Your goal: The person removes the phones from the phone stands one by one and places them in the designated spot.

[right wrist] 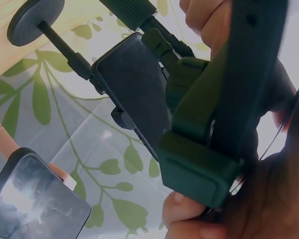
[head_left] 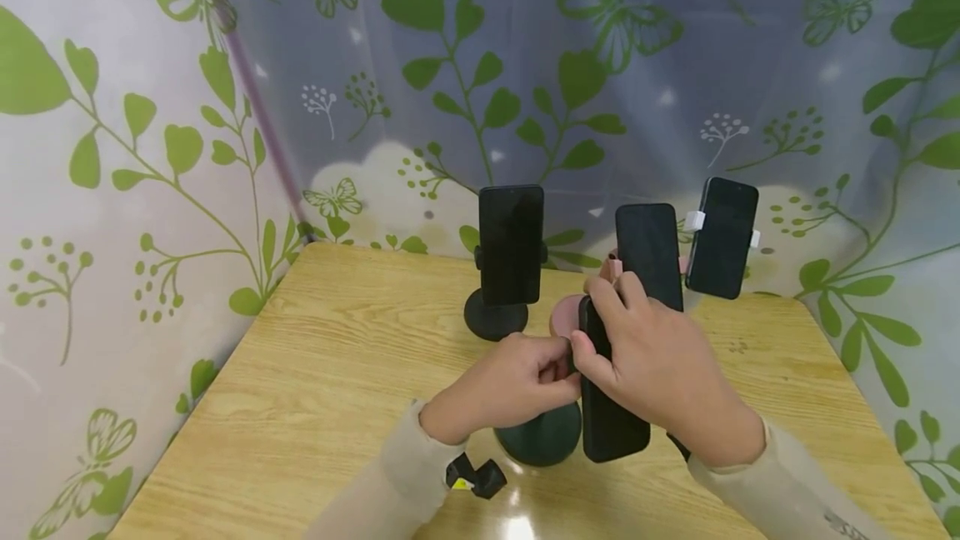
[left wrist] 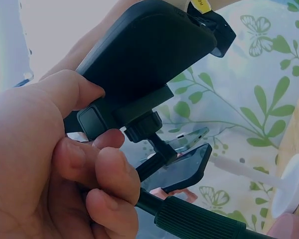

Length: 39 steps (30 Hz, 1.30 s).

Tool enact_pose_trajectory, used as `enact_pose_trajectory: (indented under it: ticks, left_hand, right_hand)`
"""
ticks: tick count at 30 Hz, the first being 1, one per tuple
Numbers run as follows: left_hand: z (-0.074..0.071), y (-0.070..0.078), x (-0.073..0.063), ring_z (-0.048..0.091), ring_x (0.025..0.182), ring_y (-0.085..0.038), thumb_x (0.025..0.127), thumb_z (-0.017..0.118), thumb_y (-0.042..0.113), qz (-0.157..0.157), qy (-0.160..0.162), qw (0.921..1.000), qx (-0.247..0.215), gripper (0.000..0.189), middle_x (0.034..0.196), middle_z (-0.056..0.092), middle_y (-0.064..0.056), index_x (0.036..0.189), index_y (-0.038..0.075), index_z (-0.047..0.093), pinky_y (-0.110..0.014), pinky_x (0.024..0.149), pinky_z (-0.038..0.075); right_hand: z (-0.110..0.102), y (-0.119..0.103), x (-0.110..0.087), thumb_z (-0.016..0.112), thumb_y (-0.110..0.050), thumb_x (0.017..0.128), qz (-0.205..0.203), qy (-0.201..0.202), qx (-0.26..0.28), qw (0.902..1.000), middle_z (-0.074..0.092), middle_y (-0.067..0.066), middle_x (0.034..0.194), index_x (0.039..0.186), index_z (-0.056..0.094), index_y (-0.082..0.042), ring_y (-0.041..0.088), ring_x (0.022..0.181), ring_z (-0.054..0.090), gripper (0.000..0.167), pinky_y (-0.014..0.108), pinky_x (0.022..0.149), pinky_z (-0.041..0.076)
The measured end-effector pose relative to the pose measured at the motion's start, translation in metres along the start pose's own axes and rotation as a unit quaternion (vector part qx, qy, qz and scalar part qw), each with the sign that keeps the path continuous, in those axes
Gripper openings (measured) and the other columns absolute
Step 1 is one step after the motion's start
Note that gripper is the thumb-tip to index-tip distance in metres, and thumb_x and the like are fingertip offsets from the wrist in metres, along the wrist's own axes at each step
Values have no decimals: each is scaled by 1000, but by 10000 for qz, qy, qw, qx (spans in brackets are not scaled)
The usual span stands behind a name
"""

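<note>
A black smartphone is tilted in the clamp of a dark green phone stand, whose round base stands on the table. My left hand is at the phone's left edge, its thumb and curled fingers pinching the end of the clamp. Across the phone's upper part lies my right hand, gripping it with the thumb on the screen side and fingers near the top edge. In the right wrist view the green clamp's other end sits right by the right fingers.
Behind stand more phones on holders: one on a black stand, one on a pink stand, and one in a white clamp at the right. A patterned curtain hangs behind the wooden table.
</note>
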<state>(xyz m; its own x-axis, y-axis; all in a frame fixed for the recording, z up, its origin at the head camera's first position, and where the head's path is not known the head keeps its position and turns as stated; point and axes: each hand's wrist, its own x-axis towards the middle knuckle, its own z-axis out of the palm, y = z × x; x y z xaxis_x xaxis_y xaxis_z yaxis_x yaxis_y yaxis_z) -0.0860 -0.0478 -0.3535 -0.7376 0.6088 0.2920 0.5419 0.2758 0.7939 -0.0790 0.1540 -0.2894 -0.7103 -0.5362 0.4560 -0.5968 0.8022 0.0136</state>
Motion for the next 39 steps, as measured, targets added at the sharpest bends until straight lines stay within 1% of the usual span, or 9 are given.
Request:
enact_pose_trajectory:
  ticks: [5,8,12,15,22,25,29,35,39]
  left_hand:
    - [0,0,0,44,50,-6,99,64,19,60,-23,9999,85,22,59,46,8,79,18,54,-21,51,35]
    - [0,0,0,43,51,-6,98,64,18,73,-8,9999,127,22,60,46,8,79,18,54,-21,51,34]
    - [2,-1,0,41,51,-5,99,64,18,111,40,9997,208,22,60,45,8,79,18,55,-21,51,33]
    - [3,-1,0,42,51,-5,99,64,19,173,84,9995,260,24,60,45,8,78,18,55,-20,51,32]
    - [3,-1,1,41,50,-5,100,64,21,210,139,9991,349,27,59,44,9,76,17,53,-20,50,32]
    - [3,-1,1,41,50,-4,100,64,22,229,166,9990,344,29,59,43,9,75,18,51,-20,49,31]
    - [3,-2,1,41,51,-4,100,64,23,241,187,9989,350,30,60,43,9,74,19,49,-20,50,32]
    - [3,-2,2,41,52,-5,101,63,24,272,184,9989,332,30,61,43,9,75,19,49,-20,51,32]
    - [3,-2,2,41,52,-5,102,62,25,223,145,9993,260,30,61,44,9,75,19,50,-20,51,32]
  right_hand:
    - [1,0,-1,53,-38,98,-38,-16,4,10000,47,10,91,126,54,-5,10,50,33,43,25,46,34]
    - [3,2,-1,53,-41,97,-232,151,8,9996,55,13,97,122,57,-7,11,49,36,42,25,45,33]
    - [8,6,-2,41,-49,101,-736,615,-10,9954,58,10,94,112,60,-7,9,47,33,47,24,44,28]
    - [10,8,-3,29,-55,104,-969,939,39,9908,54,6,87,111,62,-7,7,48,28,58,23,45,26]
    - [9,8,-6,39,-51,102,-1009,1220,357,9867,56,7,95,119,64,-6,9,51,37,54,25,46,33]
    - [9,9,-7,36,-52,103,-959,1295,463,9859,55,6,93,119,63,-6,10,52,37,56,25,46,33]
    - [9,11,-9,39,-50,102,-905,1316,620,9852,52,5,89,119,63,-6,8,54,34,53,23,47,30]
    - [7,12,-12,41,-49,101,-901,1360,751,9837,54,6,92,120,62,-5,9,56,38,52,25,47,34]
    - [7,12,-14,41,-52,103,-996,1638,828,9779,56,7,95,117,64,-5,8,58,39,54,25,47,35]
